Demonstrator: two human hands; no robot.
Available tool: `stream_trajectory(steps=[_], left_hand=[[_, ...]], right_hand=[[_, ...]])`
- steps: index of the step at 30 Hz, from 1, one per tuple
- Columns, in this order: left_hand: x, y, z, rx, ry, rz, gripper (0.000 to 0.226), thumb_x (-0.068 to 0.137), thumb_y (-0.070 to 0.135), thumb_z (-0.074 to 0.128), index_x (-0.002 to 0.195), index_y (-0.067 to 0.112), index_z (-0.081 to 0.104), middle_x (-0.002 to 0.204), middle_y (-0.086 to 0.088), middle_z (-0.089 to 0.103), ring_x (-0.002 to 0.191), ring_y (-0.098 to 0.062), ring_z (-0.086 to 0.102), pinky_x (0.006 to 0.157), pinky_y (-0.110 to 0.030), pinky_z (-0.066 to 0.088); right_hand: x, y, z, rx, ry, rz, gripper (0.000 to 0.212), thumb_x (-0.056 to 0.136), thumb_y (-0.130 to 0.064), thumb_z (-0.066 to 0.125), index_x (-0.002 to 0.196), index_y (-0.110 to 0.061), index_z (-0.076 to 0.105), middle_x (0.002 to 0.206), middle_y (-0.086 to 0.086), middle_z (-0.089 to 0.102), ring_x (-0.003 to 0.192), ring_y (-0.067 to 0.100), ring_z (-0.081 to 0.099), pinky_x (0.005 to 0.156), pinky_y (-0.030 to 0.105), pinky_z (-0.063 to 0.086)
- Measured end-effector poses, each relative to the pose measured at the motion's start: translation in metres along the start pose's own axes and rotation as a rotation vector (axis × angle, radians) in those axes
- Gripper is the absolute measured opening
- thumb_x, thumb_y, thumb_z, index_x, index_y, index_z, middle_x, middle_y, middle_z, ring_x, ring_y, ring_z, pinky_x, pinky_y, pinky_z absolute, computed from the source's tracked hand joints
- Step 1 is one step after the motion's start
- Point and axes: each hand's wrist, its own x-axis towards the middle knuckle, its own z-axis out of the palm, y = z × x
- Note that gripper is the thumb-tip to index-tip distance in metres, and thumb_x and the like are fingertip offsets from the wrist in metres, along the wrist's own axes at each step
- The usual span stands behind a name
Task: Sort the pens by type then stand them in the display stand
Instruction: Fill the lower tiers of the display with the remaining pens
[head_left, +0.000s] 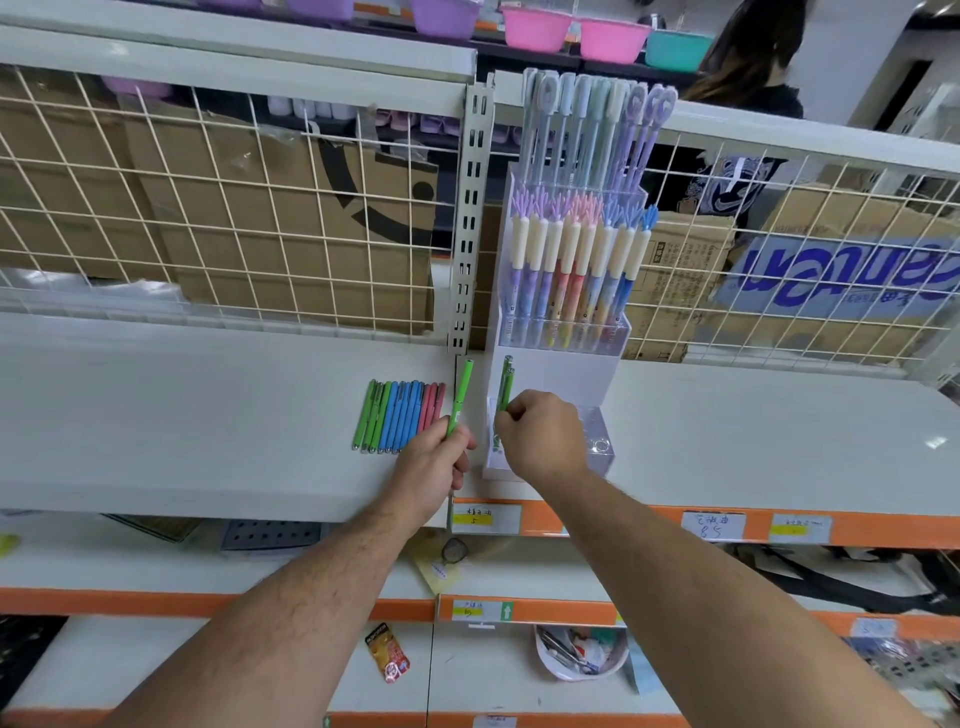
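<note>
Left hand (434, 467) grips one green pen (461, 395), right hand (540, 441) pinches two green pens (504, 387) at the display stand (561, 382) front tier; back tiers look full, and the sorted row (397, 415) at its nine o'clock waits.

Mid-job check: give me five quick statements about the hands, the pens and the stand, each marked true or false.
1. The left hand holds one green pen. True.
2. The right hand is empty. False: its fingers grip green pens at the front tier of the display stand.
3. A row of loose pens lies on the shelf, left of the stand. True.
4. That row holds only blue pens. False: it holds green, blue and pinkish-red ones.
5. The stand's back tiers are empty. False: pastel pens fill them.
</note>
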Motion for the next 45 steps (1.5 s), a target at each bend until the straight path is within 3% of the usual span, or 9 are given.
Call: stream_trajectory(steps=[12,18,23,26,29,32,36,40,45], left_hand=[[0.001,-0.002,0.0,0.011,-0.008,-0.001,0.028,0.104,0.028,0.045,0.087,0.012,0.061,0.069,-0.003,0.052,0.058,-0.015,0.048,0.049,-0.024,0.04],[0.001,-0.002,0.0,0.023,-0.01,0.022,0.029,0.105,0.031,0.045,0.086,0.018,0.062,0.071,-0.005,0.055,0.061,-0.015,0.051,0.053,-0.028,0.042],[-0.003,-0.001,0.001,0.01,-0.052,0.07,0.032,0.104,0.024,0.047,0.082,0.036,0.067,0.072,-0.003,0.057,0.067,-0.018,0.05,0.059,-0.034,0.039],[-0.005,0.0,0.002,0.05,-0.076,0.089,0.021,0.103,0.03,0.051,0.096,0.039,0.069,0.08,-0.011,0.063,0.074,-0.019,0.054,0.066,-0.038,0.045],[-0.006,0.001,-0.002,0.095,-0.113,0.105,0.018,0.099,0.037,0.053,0.093,0.047,0.067,0.079,-0.009,0.061,0.071,-0.021,0.054,0.065,-0.04,0.046],[-0.004,0.001,-0.017,0.299,-0.111,0.142,0.008,0.089,0.043,0.063,0.095,0.047,0.063,0.084,0.004,0.062,0.076,-0.017,0.06,0.067,-0.034,0.051],[-0.003,-0.013,-0.044,0.693,-0.034,0.204,0.022,0.086,0.032,0.071,0.103,0.039,0.06,0.096,0.015,0.056,0.089,-0.003,0.055,0.073,-0.021,0.046],[-0.005,-0.025,-0.054,0.796,-0.039,0.203,0.006,0.086,0.035,0.071,0.089,0.034,0.066,0.093,0.019,0.056,0.091,0.002,0.054,0.073,-0.017,0.041],[-0.003,-0.024,-0.052,0.818,-0.054,0.187,0.006,0.085,0.037,0.07,0.088,0.036,0.065,0.095,0.021,0.054,0.091,0.004,0.052,0.072,-0.016,0.039]], right_hand=[[-0.002,0.0,0.0,0.022,-0.001,0.032,0.025,0.09,-0.026,0.064,0.11,-0.012,0.072,0.101,0.006,0.074,0.09,0.025,0.069,0.08,0.037,0.057],[-0.017,-0.005,-0.003,0.174,0.034,0.03,0.013,0.086,-0.027,0.063,0.075,-0.019,0.064,0.07,-0.006,0.066,0.067,0.013,0.062,0.06,0.029,0.05],[-0.026,-0.014,-0.003,0.371,-0.088,-0.062,0.006,0.085,-0.022,0.071,0.083,-0.016,0.073,0.074,-0.005,0.07,0.073,0.012,0.066,0.071,0.03,0.056],[-0.027,-0.019,-0.004,0.378,-0.074,-0.114,0.015,0.086,-0.021,0.072,0.072,-0.021,0.066,0.065,-0.008,0.062,0.064,0.009,0.059,0.066,0.03,0.054],[-0.027,-0.021,-0.007,0.385,-0.071,-0.135,0.018,0.086,-0.02,0.074,0.071,-0.019,0.065,0.065,-0.006,0.063,0.061,0.009,0.059,0.063,0.03,0.054],[-0.02,-0.022,-0.02,0.436,-0.01,-0.115,0.017,0.087,-0.016,0.073,0.071,-0.016,0.065,0.066,0.001,0.065,0.067,0.023,0.065,0.067,0.037,0.056],[-0.006,-0.016,-0.042,0.433,0.08,-0.081,0.022,0.087,-0.017,0.073,0.068,-0.021,0.063,0.067,0.004,0.068,0.072,0.029,0.068,0.069,0.04,0.056],[-0.006,-0.01,-0.045,0.342,0.063,-0.105,0.02,0.089,-0.019,0.071,0.071,-0.023,0.064,0.071,0.004,0.071,0.073,0.026,0.069,0.069,0.038,0.057],[-0.01,-0.008,-0.037,0.249,0.049,-0.133,0.013,0.091,-0.018,0.068,0.079,-0.015,0.067,0.073,0.003,0.07,0.073,0.022,0.067,0.065,0.03,0.054]])
